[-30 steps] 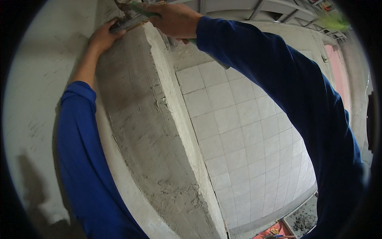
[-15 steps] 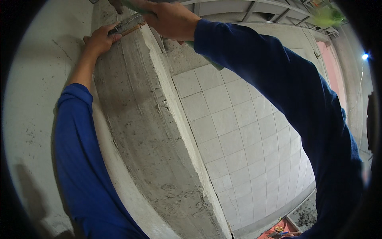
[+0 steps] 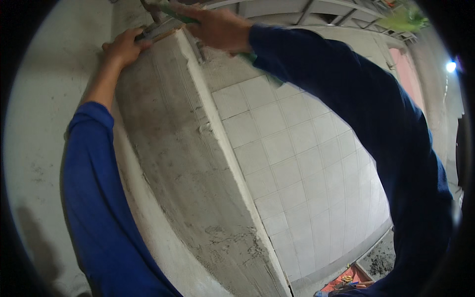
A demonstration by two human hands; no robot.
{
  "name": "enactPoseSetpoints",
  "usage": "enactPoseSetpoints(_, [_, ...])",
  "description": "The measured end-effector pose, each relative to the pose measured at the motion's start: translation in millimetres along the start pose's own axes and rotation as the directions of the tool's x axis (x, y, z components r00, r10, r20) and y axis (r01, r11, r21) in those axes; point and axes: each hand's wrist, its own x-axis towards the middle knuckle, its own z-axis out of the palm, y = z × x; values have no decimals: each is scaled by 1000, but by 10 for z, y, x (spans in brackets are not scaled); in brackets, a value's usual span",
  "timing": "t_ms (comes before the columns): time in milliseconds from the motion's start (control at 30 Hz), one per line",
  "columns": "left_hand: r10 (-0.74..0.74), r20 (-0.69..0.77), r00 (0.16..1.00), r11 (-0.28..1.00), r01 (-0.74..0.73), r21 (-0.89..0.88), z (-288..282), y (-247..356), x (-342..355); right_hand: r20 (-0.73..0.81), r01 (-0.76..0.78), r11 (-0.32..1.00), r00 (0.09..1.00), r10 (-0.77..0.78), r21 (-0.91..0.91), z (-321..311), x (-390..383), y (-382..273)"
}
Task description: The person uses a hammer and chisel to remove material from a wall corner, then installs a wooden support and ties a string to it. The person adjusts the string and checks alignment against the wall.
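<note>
Both grips narrow: right hand (image 3: 218,29) round green-handled hammer (image 3: 180,13); left hand (image 3: 123,48) pinching dark piece (image 3: 141,36), kind unclear. Hammer slightly lower in view than half-second earlier.

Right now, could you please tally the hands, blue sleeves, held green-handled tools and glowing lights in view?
Left hand and right hand: 2
Left sleeve and right sleeve: 2
Green-handled tool: 1
Glowing light: 1
Total: 6

Column (image 3: 183,148) between side wall (image 3: 54,99) and tiled wall (image 3: 299,168); left fingers (image 3: 131,35) left of right fingers (image 3: 198,30).
</note>
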Motion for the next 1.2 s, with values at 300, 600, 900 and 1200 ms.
enactPoseSetpoints(300, [-50,39,998,991,54,-120,35,-36,-58,442,-621,727,762,474,292,-545,-13,-52])
enactPoseSetpoints(600, [59,-64,996,971,-72,-230,240,-231,-5,510,-597,795,720,471,109,-395,-116,-136])
enactPoseSetpoints(900, [-123,49,991,992,124,-21,-28,29,-95,-189,67,965,975,-117,-253,-481,351,6])
enactPoseSetpoints(1200, [-45,43,998,995,49,-90,-36,-56,-122,532,-641,756,690,491,134,-381,-190,-179])
